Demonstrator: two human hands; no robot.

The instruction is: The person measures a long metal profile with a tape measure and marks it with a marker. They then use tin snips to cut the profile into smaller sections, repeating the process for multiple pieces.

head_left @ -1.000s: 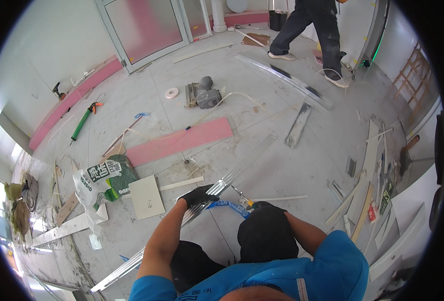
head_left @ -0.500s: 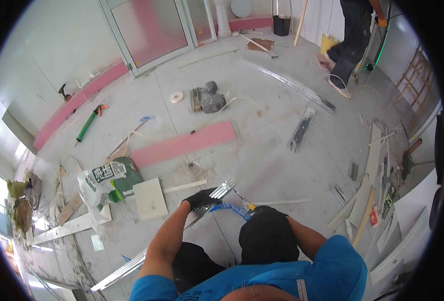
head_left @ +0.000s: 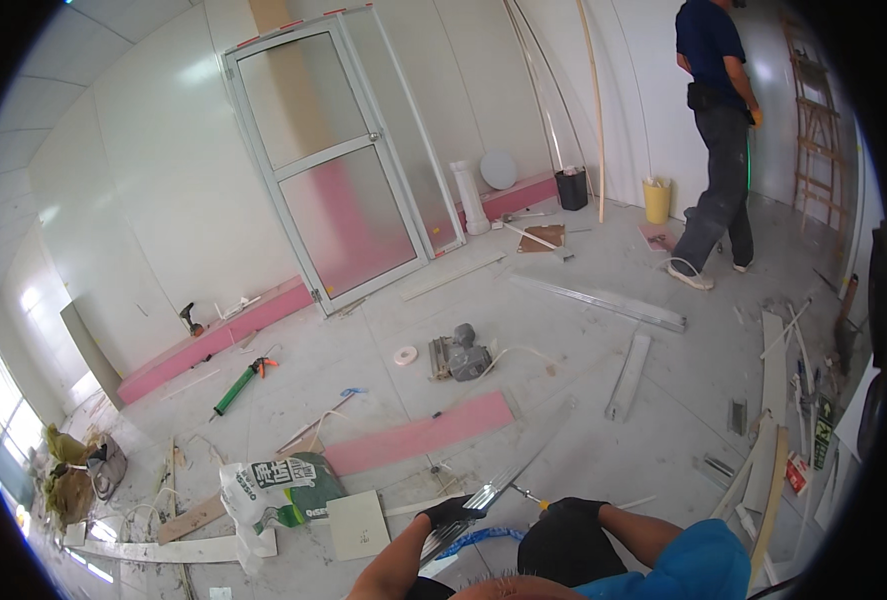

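My left hand (head_left: 451, 512), in a black glove, is closed around a long ribbed silver metal channel (head_left: 495, 486). The channel slants from my lap up toward the middle of the floor. My right hand (head_left: 575, 506), also black-gloved, rests by my dark-clad knee (head_left: 563, 550), its fingers partly hidden. From it sticks a thin-shafted screwdriver (head_left: 529, 496) with a yellow part at the handle, its tip close to the channel's side. Below the channel curves a blue strip (head_left: 483, 537) between my hands.
Ahead lie a pink board (head_left: 423, 434), a grey power tool (head_left: 468, 355), a tape roll (head_left: 405, 355) and a green caulking gun (head_left: 246, 386). A bag (head_left: 281, 490) and a pale panel (head_left: 358, 525) sit left. Offcuts (head_left: 763, 450) litter the right. A person (head_left: 715, 130) stands far right.
The view has tilted upward, showing more wall, the whole door and the other person's upper body. My hands keep hold of the channel and the screwdriver.
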